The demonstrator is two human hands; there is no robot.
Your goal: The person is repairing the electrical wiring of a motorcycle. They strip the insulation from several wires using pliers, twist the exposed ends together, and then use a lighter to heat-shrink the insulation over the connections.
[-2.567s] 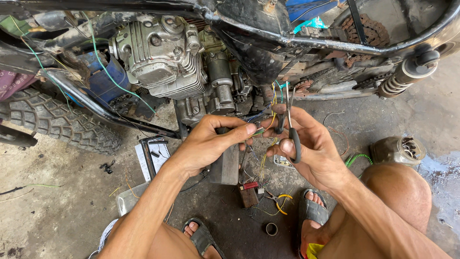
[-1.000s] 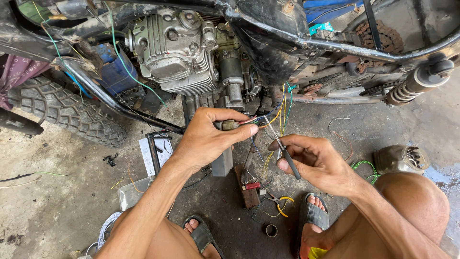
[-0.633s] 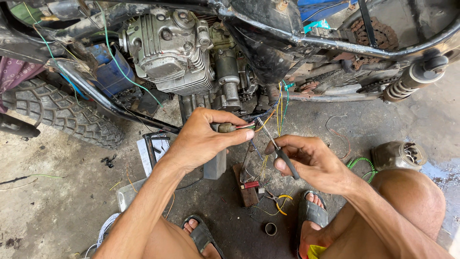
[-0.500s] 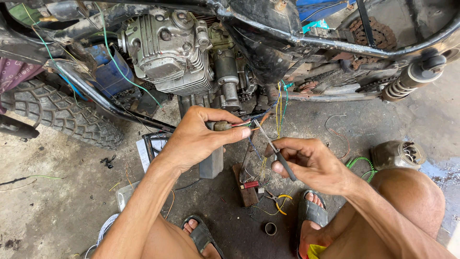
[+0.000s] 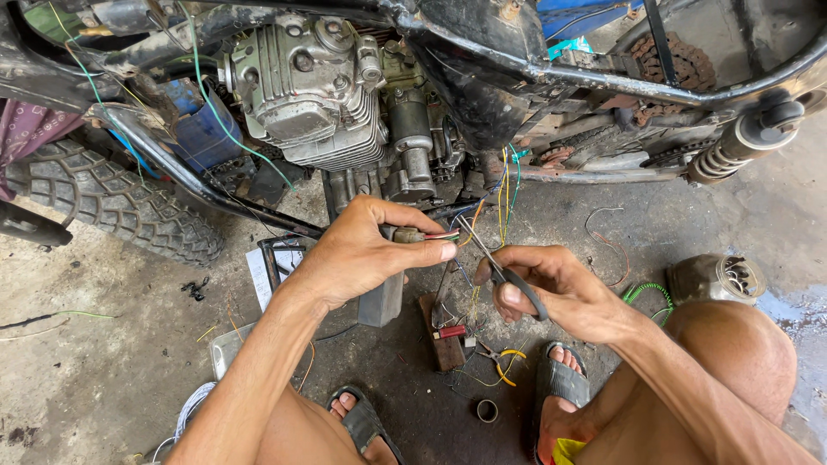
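My left hand (image 5: 362,250) pinches a taped bundle of coloured wires (image 5: 428,235) between thumb and fingers, just below the motorcycle engine (image 5: 319,95). My right hand (image 5: 551,288) grips a pair of scissors (image 5: 495,263) with black handles. The blades point up and left, with their tip right at the end of the wire bundle. More yellow, green and blue wires (image 5: 504,185) hang down from the frame behind the scissors.
A knobby tyre (image 5: 112,207) lies at the left. A shock spring (image 5: 732,146) and a chain sit at the upper right. A round metal part (image 5: 715,277), a green coiled wire (image 5: 646,293), a small block with a red piece (image 5: 448,336) and wire scraps lie on the concrete around my sandalled feet.
My right hand has come down and left from the hanging wires, bringing the scissors' tip to the bundle in my left hand. The left hand has held steady.
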